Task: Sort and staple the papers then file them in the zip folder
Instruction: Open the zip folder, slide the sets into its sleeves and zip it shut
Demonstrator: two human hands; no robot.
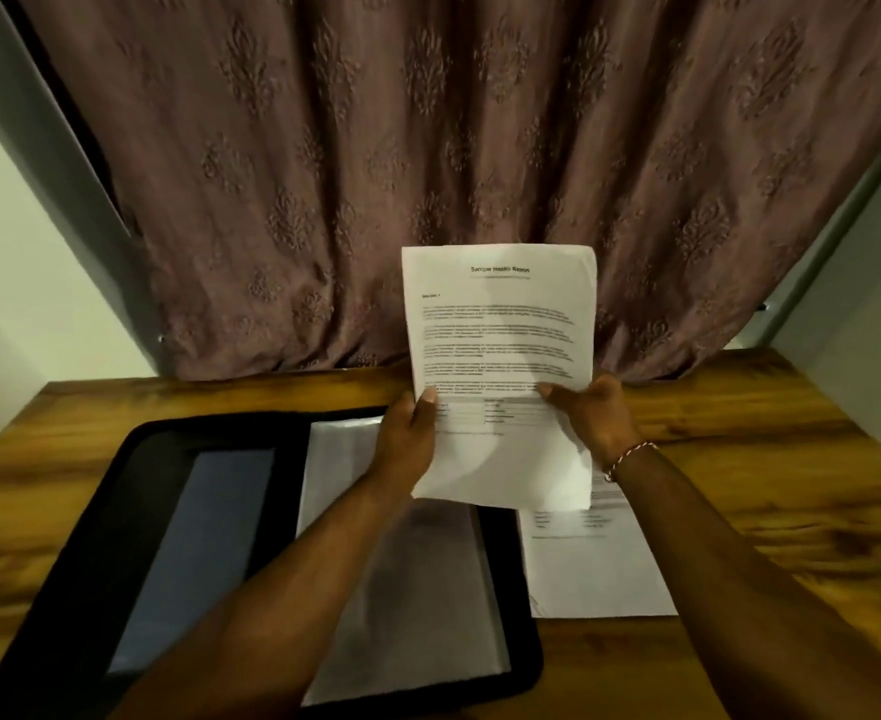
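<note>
The black zip-edged fabric folder [90, 511] lies opened flat on the brown wood-grain surface [765, 485], below the left grip [407, 444] and reaching off to its left. The half farther from that grip carries a grey-blue rectangular panel [204, 553]. The half directly beneath the grip and its forearm holds clear, glossy plastic sleeves [428, 589]; whether any page sits inside them cannot be told.

The white printed paper [501, 330] stands upright above the surface, printed face toward the camera. It has a dark centred heading near the top, blocks of blurred small text down the middle, a faint ruled table at thumb level and a blank band below. Whether it is one sheet or several, stapled or not, does not show.

The left grip pinches the paper's lower left edge, thumb on the front face and fingers behind. The right grip [597, 413] pinches the lower right edge the same way, with a thin red-and-white cord bracelet [628, 459] at its wrist. Most of the page rises above both grips, and its bottom edge hangs below them, between the wrists.

Below the right grip, just beside the folder's right edge, a second white printed sheet [599, 563] lies flat on the surface — its top hidden behind the held paper. Above both grips, a mauve patterned curtain [428, 148] hangs down to the surface's far edge.
</note>
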